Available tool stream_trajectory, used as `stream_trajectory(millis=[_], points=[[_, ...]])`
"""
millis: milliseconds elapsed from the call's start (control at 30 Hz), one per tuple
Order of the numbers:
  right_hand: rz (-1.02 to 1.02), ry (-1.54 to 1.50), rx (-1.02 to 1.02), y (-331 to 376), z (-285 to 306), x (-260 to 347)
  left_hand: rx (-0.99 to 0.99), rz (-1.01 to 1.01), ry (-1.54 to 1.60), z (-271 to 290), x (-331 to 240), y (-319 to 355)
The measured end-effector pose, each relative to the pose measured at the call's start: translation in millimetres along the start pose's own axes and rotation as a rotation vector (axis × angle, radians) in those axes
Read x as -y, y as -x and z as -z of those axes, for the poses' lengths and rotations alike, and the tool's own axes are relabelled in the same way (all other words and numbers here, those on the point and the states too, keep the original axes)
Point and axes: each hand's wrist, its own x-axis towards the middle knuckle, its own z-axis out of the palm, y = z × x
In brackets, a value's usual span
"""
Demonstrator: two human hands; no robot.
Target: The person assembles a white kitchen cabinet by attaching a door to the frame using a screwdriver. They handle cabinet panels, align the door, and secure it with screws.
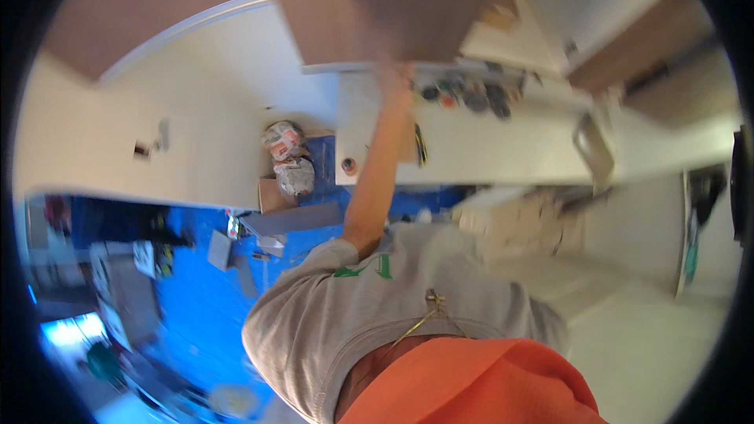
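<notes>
My left arm reaches forward over a pale countertop (487,149) to a brown wall cabinet (338,16). At the cabinet's lower edge is my left hand (397,78), so smeared by motion that its fingers cannot be made out. Whether it touches the cabinet or grips anything is unclear. Beneath the arm lies a tan flat piece (407,141), with a black and yellow tool (422,145) beside it. A small round container (349,166) sits at the counter's left front corner. My right hand is out of view.
Several dark round items (475,98) crowd the counter's back. Stuffed plastic bags (292,161) stand left of the counter, near a grey panel (294,218) on blue floor covering (192,290). A pale wall (212,94) rises at left; a brown shelf (644,39) hangs at right.
</notes>
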Motion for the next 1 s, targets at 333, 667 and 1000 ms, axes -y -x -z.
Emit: stream_trajectory(millis=[333,667,1000], points=[[-0.133,-0.208,-0.13,21.8,-3.4,-80.1,-0.007,-0.139,-0.072,-5.1,-26.9,5.4],[-0.329,-0.089,-0.224,19.3,7.6,-99.2,0.028,-0.238,-0.163,18.7,-33.7,-1.7],[-0.384,-0.181,-0.219,-36.2,68.2,-125.6,0.169,-0.189,-0.942,-25.7,119.5,95.7]])
